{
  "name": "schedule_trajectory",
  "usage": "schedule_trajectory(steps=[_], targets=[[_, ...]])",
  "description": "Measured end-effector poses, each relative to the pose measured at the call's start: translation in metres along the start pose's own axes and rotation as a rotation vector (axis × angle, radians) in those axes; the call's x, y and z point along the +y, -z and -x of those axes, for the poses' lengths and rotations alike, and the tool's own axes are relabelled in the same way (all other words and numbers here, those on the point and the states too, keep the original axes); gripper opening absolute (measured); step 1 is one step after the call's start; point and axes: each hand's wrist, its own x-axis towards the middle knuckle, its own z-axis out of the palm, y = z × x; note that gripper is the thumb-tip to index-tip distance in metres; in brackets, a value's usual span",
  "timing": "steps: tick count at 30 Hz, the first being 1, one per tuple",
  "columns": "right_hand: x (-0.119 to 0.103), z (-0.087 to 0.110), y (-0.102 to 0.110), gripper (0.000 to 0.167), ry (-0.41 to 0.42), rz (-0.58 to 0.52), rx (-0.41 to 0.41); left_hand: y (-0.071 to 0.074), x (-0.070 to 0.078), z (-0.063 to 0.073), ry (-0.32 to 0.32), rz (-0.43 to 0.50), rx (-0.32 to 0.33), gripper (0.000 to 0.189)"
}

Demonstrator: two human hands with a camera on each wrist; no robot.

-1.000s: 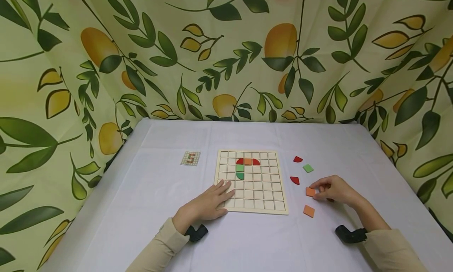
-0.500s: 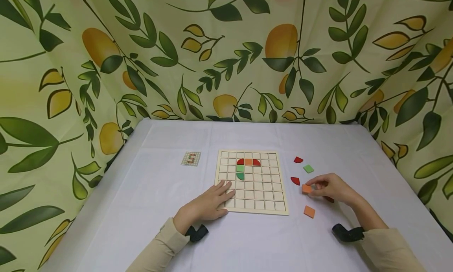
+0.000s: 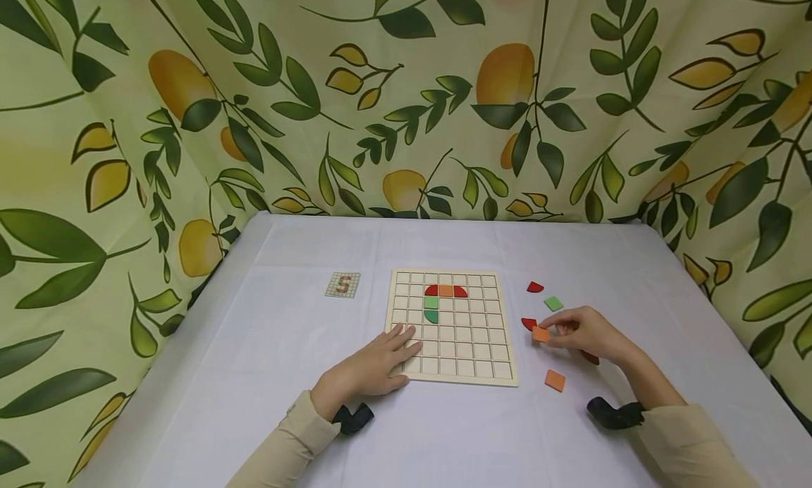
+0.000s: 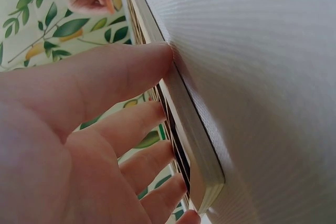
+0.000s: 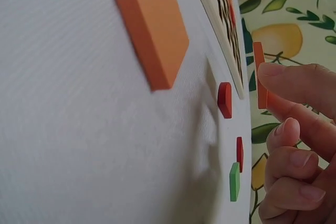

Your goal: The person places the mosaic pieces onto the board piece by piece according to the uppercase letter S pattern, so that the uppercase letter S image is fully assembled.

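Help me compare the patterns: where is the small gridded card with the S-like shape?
In the head view, the small gridded card lies on the white cloth left of the grid board, apart from it, beyond the left hand.

I have two hands, one left hand and one right hand, two sleeves and two black gadgets, one at each wrist. On the one bench I count one board and, to its left, one card. The board carries five pieces: two red wedges, one orange square, one light green square and one dark green wedge. Right of it there are six more: three loose red pieces, one partly hidden by my right hand, one loose green square and two loose orange squares, one of them in my fingers.
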Motion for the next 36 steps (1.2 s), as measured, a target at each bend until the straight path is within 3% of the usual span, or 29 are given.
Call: schedule_trajectory(steps=[18,30,36], targets=[[-0.014,-0.013,-0.007,0.030,0.103,0.008,0.015,0.001,0.001,0.000,-0.001,-0.006,0.000,0.057],[-0.020,-0.019,-0.011,0.030,0.116,-0.029,-0.006,0.002,0.002,0.001,-0.006,0.001,0.000,0.058],[-0.024,-0.024,-0.014,0.029,0.065,-0.022,-0.020,0.003,0.003,0.002,-0.010,0.000,0.002,0.057]])
